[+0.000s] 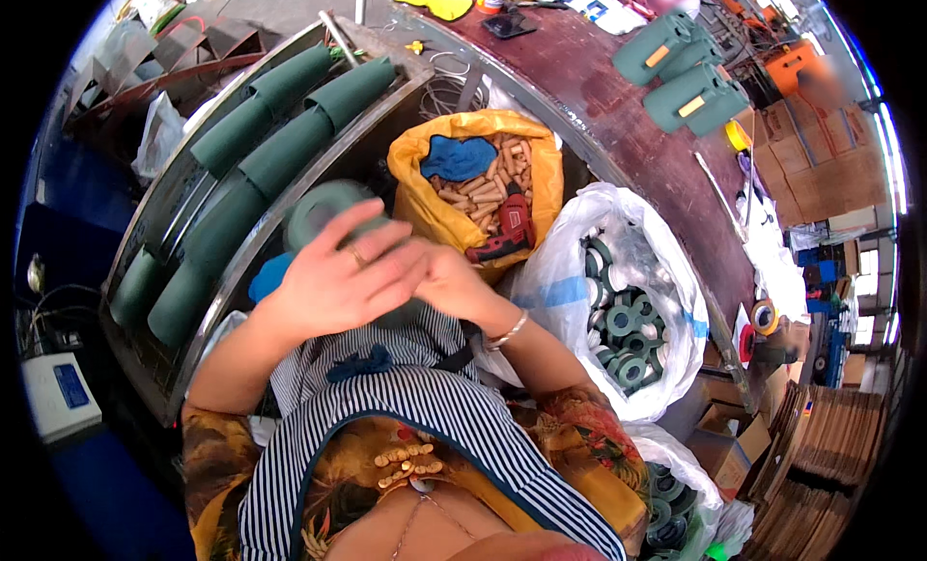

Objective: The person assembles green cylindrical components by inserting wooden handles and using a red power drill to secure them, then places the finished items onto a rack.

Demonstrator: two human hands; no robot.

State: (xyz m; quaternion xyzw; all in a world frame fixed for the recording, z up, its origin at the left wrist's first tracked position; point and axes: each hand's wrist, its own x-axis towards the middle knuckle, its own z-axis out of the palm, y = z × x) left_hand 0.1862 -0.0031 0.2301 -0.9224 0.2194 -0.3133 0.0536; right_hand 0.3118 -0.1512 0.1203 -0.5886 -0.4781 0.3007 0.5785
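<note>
In front of my chest my two hands meet, slightly blurred by motion. My left hand (348, 276), with a ring, lies across with its fingers stretched out. It overlaps my right hand (452, 279), whose fingers are mostly hidden behind it. A blurred dark green cylinder with a round, ringed end (323, 211) shows just beyond my left fingers. More green surface shows beneath my hands, against the striped apron (425, 339). Whether either hand grips the cylinder cannot be made out.
Left, a metal trough holds green tubes (266, 160). Ahead, a yellow sack (410, 165) holds tan cylinders, a blue cloth (459, 159) and a red power drill (512, 223). Right, a white bag (661, 242) holds green ringed parts. Green containers (681, 102) stand on the reddish table (618, 126).
</note>
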